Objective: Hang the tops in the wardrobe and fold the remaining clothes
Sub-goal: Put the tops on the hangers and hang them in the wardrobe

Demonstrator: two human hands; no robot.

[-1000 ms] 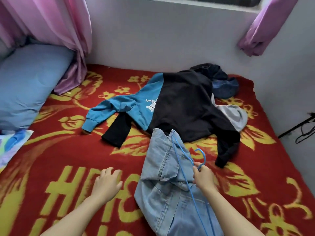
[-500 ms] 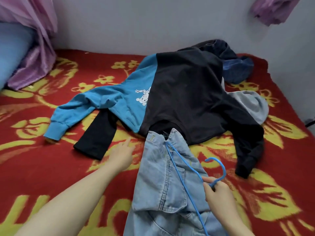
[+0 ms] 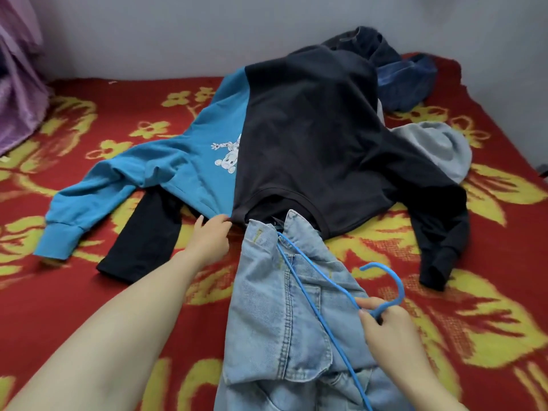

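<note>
Head camera looks down on a black top (image 3: 311, 149) spread flat in the middle of the bed, neckline toward the viewer, sleeves out to both sides. It lies over a blue top (image 3: 166, 170) with a small white cartoon print, whose long sleeve stretches away to the left.

A pale denim jacket (image 3: 284, 310) lies nearest the viewer, its collar touching the black top's neckline. A blue hanger (image 3: 401, 284) rests on the jacket, one thin arm running up under the collar.

The right hand (image 3: 388, 327) pinches the hanger at the base of its hook, fingers (image 3: 367, 304) and thumb closed round the wire. The left hand (image 3: 209, 238) reaches forward, its bent fingers (image 3: 221, 222) on the cloth where the blue top's edge meets the black top; whether they actually grip it I cannot tell.

Beyond the black top, by the wall (image 3: 178, 34), sits a crumpled dark blue garment (image 3: 400, 81), and a grey one (image 3: 439, 146) pokes out at the right. All lie on a red blanket (image 3: 89, 292) with yellow flowers. A purple curtain (image 3: 17, 93) hangs at the far left.
</note>
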